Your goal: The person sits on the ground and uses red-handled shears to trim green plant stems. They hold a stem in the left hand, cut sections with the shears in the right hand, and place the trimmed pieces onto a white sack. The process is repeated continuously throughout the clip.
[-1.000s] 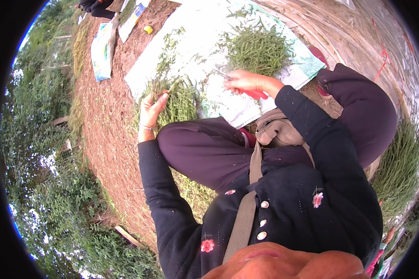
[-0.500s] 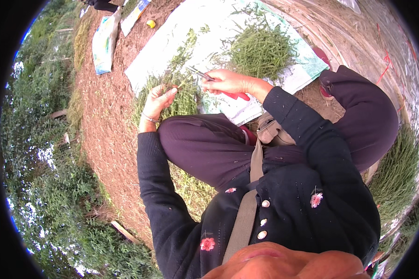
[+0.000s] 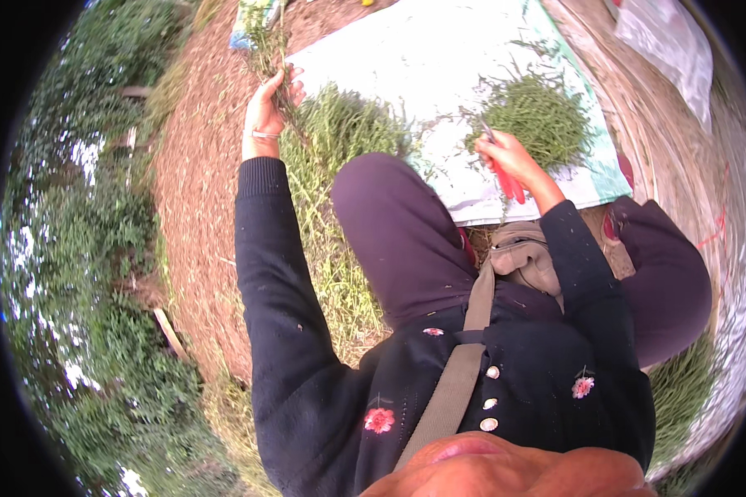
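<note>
My left hand (image 3: 264, 106) is raised at the far left edge of the white sheet (image 3: 389, 54), fingers curled loosely around a leafy plant stalk (image 3: 265, 43). The stalk's top reaches up past the fingers. My right hand (image 3: 504, 156) grips red-handled shears (image 3: 510, 187) above the sheet, their blades pointing away from me. Just beyond it lies a pile of cut green sprigs (image 3: 543, 120). A looser heap of leafy plants (image 3: 340, 124) rests beside my bent left knee, between it and my left hand.
Bare brown soil (image 3: 199, 166) runs along the left, bordered by dense green bushes (image 3: 83, 248). Clear plastic film (image 3: 671, 50) lies at the far right. A tan bag (image 3: 522, 253) sits between my legs. More green stalks (image 3: 680, 398) lie at lower right.
My left hand has moved forward and left, lifting the stalk away from the shears. My right hand has drawn apart to the right, beside the sprig pile. The view has shifted too.
</note>
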Tool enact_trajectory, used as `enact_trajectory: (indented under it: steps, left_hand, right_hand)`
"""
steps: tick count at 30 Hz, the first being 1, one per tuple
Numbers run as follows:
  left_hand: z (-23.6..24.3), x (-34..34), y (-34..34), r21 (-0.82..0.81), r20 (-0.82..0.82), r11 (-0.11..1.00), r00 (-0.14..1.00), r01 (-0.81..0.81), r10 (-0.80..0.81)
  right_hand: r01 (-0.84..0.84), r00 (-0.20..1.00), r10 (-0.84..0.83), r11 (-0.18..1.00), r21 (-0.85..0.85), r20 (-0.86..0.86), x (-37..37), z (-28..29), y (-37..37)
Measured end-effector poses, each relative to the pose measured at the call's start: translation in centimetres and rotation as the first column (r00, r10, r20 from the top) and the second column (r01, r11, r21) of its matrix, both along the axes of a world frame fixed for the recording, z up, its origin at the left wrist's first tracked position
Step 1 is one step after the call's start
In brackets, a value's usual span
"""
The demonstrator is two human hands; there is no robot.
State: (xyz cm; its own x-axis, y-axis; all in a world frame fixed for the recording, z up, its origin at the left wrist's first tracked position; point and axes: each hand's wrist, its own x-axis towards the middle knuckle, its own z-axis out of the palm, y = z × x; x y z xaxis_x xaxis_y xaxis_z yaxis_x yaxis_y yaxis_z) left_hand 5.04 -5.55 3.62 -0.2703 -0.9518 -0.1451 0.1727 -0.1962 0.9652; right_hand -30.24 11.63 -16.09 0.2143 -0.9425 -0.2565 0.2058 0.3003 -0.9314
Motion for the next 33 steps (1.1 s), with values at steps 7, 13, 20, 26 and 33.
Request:
enact_trajectory:
  steps: [7, 13, 20, 26, 33]
  left_hand:
    - [0.9, 8.4, 3.4, 0.023, -0.299, 0.998, 0.953, -0.050, 0.054]
    - [0.2, 13.9, 10.8, 0.144, -0.220, 0.942, 0.919, -0.302, 0.328]
    - [-2.8, 18.4, 15.9, 0.146, -0.165, 0.812, 0.796, -0.565, 0.583]
    - [-1.7, 19.9, 17.1, 0.198, -0.150, 0.660, 0.643, -0.725, 0.751]
    - [3.7, 13.0, 12.1, -0.008, -0.404, 0.647, 0.594, -0.762, 0.695]
  right_hand:
    - [-0.043, 0.998, 0.047, 0.993, 0.114, -0.029, 0.1, 0.3, 1.6]
    - [-0.070, 0.984, 0.087, 0.992, 0.108, -0.153, -0.6, -0.9, 1.7]
    - [-0.248, 0.936, 0.261, 0.965, 0.083, -0.236, 2.1, 1.0, 2.2]
    - [-0.222, 0.926, 0.237, 0.971, 0.083, -0.293, 1.7, 2.9, 3.0]
    - [-0.107, 0.994, 0.106, 0.970, -0.217, -0.016, 3.8, 18.1, 3.3]
